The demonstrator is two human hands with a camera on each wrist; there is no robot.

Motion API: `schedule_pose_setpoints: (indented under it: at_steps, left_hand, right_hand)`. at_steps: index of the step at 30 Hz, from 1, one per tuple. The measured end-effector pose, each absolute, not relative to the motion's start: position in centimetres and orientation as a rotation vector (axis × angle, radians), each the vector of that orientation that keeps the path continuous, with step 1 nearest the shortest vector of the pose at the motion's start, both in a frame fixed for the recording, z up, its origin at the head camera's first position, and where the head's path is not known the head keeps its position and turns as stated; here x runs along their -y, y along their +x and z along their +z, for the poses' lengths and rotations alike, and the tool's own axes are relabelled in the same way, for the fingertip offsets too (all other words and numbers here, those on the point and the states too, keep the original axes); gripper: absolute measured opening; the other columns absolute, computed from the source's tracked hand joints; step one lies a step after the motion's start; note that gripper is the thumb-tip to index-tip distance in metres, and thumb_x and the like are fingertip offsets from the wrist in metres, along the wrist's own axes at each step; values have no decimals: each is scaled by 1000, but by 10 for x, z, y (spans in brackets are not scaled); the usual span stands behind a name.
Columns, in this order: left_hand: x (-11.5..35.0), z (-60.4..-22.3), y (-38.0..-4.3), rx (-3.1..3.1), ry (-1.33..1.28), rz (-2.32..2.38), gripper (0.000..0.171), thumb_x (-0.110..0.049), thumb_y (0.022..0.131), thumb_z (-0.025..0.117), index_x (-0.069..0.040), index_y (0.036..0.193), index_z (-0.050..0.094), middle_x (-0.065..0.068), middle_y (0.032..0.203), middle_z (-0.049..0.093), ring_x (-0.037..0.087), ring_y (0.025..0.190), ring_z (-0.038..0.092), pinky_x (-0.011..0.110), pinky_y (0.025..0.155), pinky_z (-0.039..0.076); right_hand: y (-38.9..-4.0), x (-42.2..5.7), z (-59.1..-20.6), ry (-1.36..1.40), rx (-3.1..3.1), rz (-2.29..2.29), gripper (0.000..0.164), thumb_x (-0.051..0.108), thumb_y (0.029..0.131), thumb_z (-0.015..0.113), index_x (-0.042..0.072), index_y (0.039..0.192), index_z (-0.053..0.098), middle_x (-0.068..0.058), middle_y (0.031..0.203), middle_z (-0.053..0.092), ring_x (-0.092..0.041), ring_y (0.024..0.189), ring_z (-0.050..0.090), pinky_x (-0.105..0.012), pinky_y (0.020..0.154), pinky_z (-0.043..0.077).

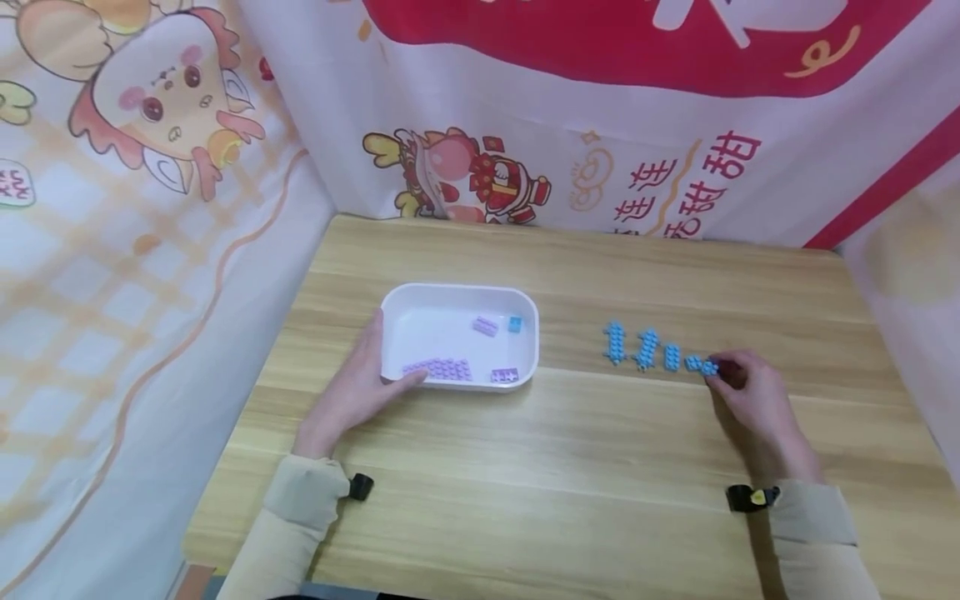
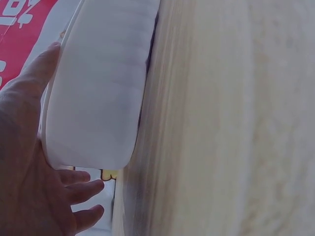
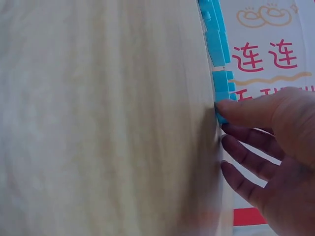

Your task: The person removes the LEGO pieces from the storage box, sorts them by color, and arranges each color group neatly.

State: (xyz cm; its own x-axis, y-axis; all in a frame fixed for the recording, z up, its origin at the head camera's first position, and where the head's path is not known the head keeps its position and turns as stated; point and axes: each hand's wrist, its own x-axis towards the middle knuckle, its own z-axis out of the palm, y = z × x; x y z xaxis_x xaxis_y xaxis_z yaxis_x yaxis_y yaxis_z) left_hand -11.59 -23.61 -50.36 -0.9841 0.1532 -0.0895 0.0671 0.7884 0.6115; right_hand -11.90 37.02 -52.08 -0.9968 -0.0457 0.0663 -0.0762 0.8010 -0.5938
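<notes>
At its left end and near corner, the white plastic tray is held by my left hand. The thumb lies over the near rim and the fingers are along the outer left wall; the left wrist view shows this hand around the tray's end. Between thumb and index finger, my right hand pinches a small blue building block at the right end of a row. Another small blue block sits right beside it. In the right wrist view, the thumb of this hand covers part of the pinched block.
Left of the right hand are a blue rectangular block and two longer studded blue pieces. Inside the tray lie purple blocks and a blue block. A printed cloth hangs behind the wooden table.
</notes>
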Motion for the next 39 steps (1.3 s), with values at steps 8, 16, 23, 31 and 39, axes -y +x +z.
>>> schedule_pose_setpoints:
  at_steps: [8,16,23,31,39]
  left_hand:
    - [235,-495,-117,-2842,159,975,138,-82,89,72,-20,176,-16,13,187,-2,41,173,10,65,140,17]
    - [230,-498,-123,-2841,209,1003,137,-81,86,75,-31,176,-16,7,188,4,37,173,16,64,140,22]
    - [226,-499,-125,-2821,227,997,138,-80,87,76,-29,177,-15,9,188,4,38,173,16,64,140,21]
    - [229,-497,-116,-2816,171,987,138,-77,89,77,-23,177,-14,12,188,2,40,173,15,65,139,21]
    - [236,-494,-108,-2827,126,990,137,-77,89,76,-27,176,-18,13,187,1,41,173,14,66,139,20]
  right_hand:
    - [-131,-335,-496,265,2801,946,58,-2,94,82,-9,147,59,-35,143,55,-52,117,61,-67,90,56]
    - [-154,-257,-473,488,2695,1075,49,0,98,79,-6,143,63,-30,142,63,-47,118,65,-67,98,58]
    - [-168,-214,-481,523,2714,1155,48,3,100,78,-5,145,62,-30,143,66,-47,112,72,-65,96,65]
    - [-178,-174,-481,620,2789,1190,53,11,100,81,2,149,63,-25,140,69,-36,104,75,-54,93,69]
    - [-189,-141,-473,928,2870,1051,45,10,103,76,3,146,67,-19,156,64,-31,111,78,-49,99,69]
